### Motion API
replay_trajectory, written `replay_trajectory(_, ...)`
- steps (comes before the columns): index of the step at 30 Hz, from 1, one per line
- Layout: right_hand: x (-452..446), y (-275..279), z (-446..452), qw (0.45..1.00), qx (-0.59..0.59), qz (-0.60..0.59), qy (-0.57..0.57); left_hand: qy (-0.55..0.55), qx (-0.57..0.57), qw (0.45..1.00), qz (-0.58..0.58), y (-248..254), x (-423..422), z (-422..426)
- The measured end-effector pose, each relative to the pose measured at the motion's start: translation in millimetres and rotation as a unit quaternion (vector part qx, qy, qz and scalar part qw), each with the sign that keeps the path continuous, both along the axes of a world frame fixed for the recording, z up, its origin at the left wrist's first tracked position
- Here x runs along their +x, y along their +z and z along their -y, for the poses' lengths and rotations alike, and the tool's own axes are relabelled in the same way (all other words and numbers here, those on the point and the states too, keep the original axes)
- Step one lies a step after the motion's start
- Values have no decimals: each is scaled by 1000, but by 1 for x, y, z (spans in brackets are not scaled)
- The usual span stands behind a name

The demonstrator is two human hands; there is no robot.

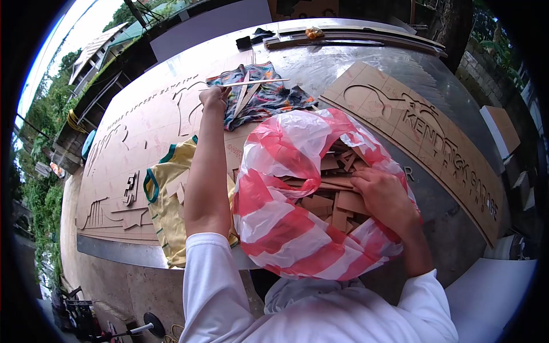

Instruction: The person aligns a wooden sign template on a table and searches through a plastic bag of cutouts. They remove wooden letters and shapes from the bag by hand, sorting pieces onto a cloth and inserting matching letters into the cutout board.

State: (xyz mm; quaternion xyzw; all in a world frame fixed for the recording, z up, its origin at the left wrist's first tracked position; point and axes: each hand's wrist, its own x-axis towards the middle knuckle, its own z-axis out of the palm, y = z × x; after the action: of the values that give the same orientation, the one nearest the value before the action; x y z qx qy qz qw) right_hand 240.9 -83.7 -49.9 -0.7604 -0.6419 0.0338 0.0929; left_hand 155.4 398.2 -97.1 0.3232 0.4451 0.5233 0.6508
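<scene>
My left hand (pixel 214 97) is stretched far out over a tie-dyed cloth (pixel 269 108). Its fingers are closed on a long, thin pale strip (pixel 260 82). Other narrow strips (pixel 246 97) lie on the cloth beneath. In front of my body sits a red-and-white striped plastic bag (pixel 280 240), its mouth wide and filled with brown board offcuts (pixel 320 203), one shaped like a letter A. My right hand (pixel 383 197) reaches into the bag, fingers bent over the board pieces; its fingertips are partly hidden among them.
A yellow shirt with green trim (pixel 171 211) lies under my left forearm. Brown boards with cut letters, a large sheet (pixel 154 148) and a sign panel (pixel 423 131), flank the bag on the metal table (pixel 320 63). Long bars (pixel 354 39) lie at the back.
</scene>
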Motion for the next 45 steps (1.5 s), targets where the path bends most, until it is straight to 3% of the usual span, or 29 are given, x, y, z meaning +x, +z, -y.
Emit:
replay_trajectory(5,1,-4,-2,997,61,52,17,-125,67,976,-162,10,-15,17)
replay_trajectory(6,2,-10,-2,990,117,73,36,-148,93,967,-185,27,-20,34)
replay_trajectory(10,-6,-2,-1,983,159,93,19,-236,250,925,-162,97,-40,100)
replay_trajectory(13,-12,7,2,966,250,52,29,-322,411,842,-139,134,-58,162)
replay_trajectory(16,-13,22,8,950,311,37,-5,-430,453,773,-114,147,-71,237)
replay_trajectory(18,-13,30,13,931,363,-16,-16,-444,507,730,-115,150,-75,274)
replay_trajectory(22,-19,44,23,926,377,-15,-22,-433,602,670,-45,181,-81,321)
replay_trajectory(25,-27,50,34,927,369,-50,-46,-448,707,546,38,217,-87,339)
replay_trajectory(27,-31,53,40,920,390,10,-32,-453,742,492,43,229,-96,354)
replay_trajectory(31,-24,45,53,894,425,133,39,-457,772,440,40,230,-110,378)
replay_trajectory(32,-25,47,54,884,431,174,55,-459,774,433,40,230,-113,382)
replay_trajectory(35,-37,56,51,851,518,75,41,-463,779,422,37,228,-119,390)
replay_trajectory(37,-39,58,52,894,448,1,-6,-466,779,418,37,227,-122,392)
replay_trajectory(41,-41,59,50,902,427,-40,-41,-480,759,439,33,222,-122,390)
replay_trajectory(44,-42,63,48,886,455,-66,-67,-483,693,535,-9,199,-118,375)
replay_trajectory(45,-43,69,48,879,466,-73,-74,-478,634,605,-58,185,-114,371)
